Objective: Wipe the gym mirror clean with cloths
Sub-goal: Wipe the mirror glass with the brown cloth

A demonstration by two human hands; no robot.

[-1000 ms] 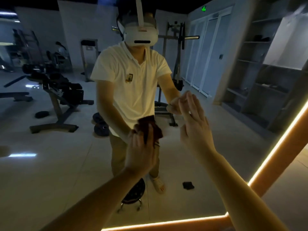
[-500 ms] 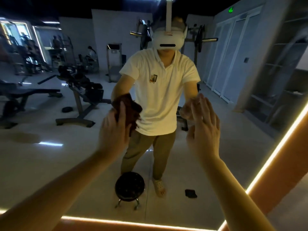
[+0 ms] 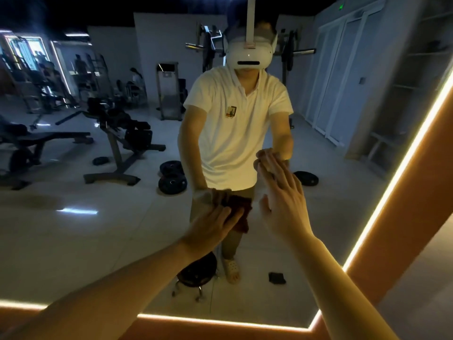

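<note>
**mirrorguy:** Where's the wipe at? The left hand (image 3: 213, 227) has straight fingers pressing a dark red cloth (image 3: 240, 207) flat on the gym mirror (image 3: 98, 241), low and right of the middle. The right hand (image 3: 285, 200) is spread flat on the glass just beside it. The hands are apart and not touching, and I can't tell if there's a second cloth under that palm.

**padlock22:** That right palm is what I'd worry about. If it's bare skin, it'll probably leave fresh prints right where the cloth is cleaning. Also, nothing's pinching the cloth. It's only pressed flat, so a fast sweep could roll it up or let it slip out and drop.

**mirrorguy:** How's the room to move?

**padlock22:** Tightest on the right. The light strip (image 3: 392, 182) slants down that side with the orange frame (image 3: 416, 229) behind it, and another lit edge runs along the bottom. A wide stroke that way looks likely to bump the strip. There's plenty of open glass to the left and above, so I'd work that way. The stool (image 3: 197, 272) in the reflection looks close to the feet, so it might trip a sidestep.
</note>
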